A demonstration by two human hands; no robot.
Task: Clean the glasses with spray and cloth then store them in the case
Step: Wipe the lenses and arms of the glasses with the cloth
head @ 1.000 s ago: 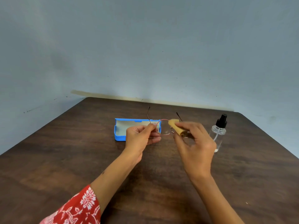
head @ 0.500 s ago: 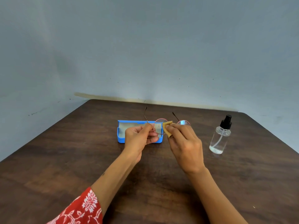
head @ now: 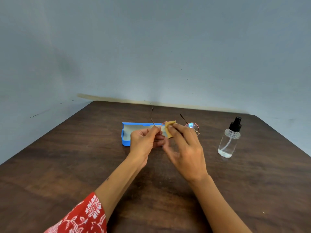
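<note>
Tan cloth [head: 170, 128] is pinched in the right hand [head: 185, 148] and pressed on one lens of the glasses [head: 191, 126], whose frame the left hand [head: 144, 142] pinches above the middle of the wooden table [head: 67, 165]. Behind the hands lies the open blue case [head: 125, 138], toward the far edge. Near the right edge stands the spray bottle [head: 229, 140], well apart from the hands.

Brown table [head: 67, 165] bears case [head: 125, 142], spray bottle [head: 228, 143].

One glasses [head: 191, 126], one cloth [head: 169, 127] — one case [head: 125, 142], one bottle [head: 228, 142]
</note>
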